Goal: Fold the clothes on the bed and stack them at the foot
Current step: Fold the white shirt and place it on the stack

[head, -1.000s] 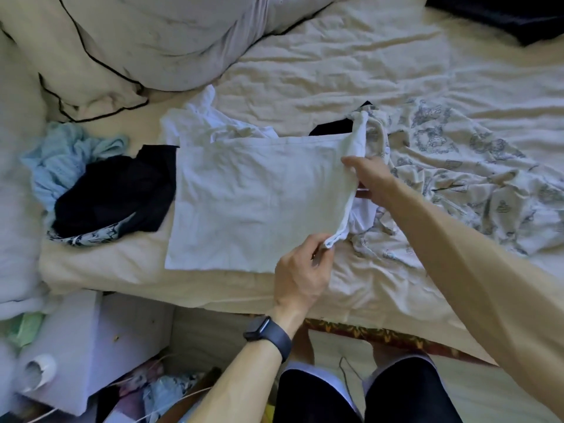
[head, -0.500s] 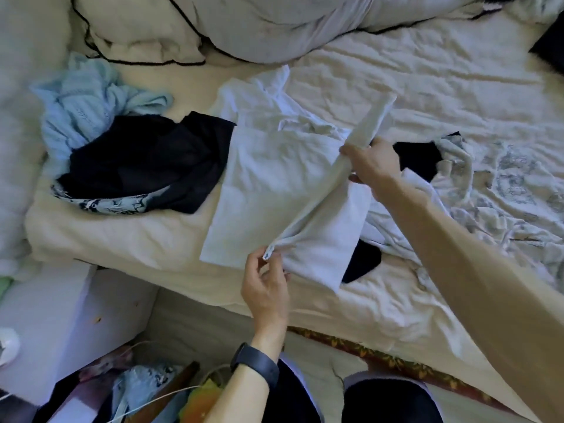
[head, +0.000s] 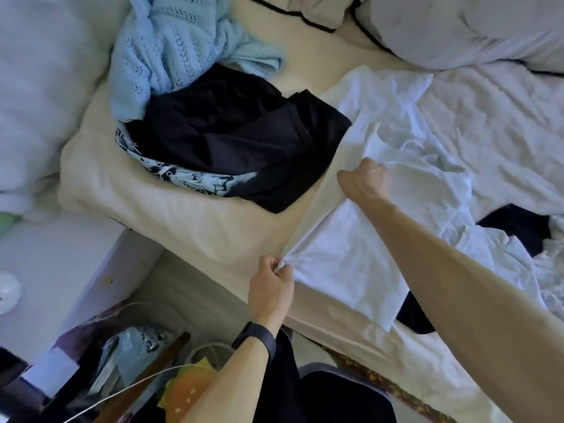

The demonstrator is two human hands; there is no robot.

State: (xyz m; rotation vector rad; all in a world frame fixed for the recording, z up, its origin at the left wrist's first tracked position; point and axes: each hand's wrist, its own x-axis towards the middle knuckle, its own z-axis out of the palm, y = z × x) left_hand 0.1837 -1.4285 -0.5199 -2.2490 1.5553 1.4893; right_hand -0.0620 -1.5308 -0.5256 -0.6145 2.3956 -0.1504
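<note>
A white shirt (head: 345,257) lies partly folded on the bed (head: 171,221) near its front edge. My left hand (head: 270,283), with a black watch on the wrist, pinches the shirt's near corner. My right hand (head: 364,181) grips the far end of the same folded edge, which runs taut between both hands. To the left lies a black garment with a pale printed hem (head: 232,138), and a light blue knit (head: 171,50) is bunched behind it. Another dark piece (head: 515,227) pokes out from under white cloth at the right.
Pillows with black piping (head: 457,29) lie at the back. A patterned white garment (head: 549,270) is crumpled at the far right. Below the bed's edge stand a white box (head: 61,264), cables and clutter on the floor (head: 137,361).
Both hands have carried the shirt's right edge over to the left, folding it across itself. The view has swung left and closer, so the black and blue pile sits nearer the middle.
</note>
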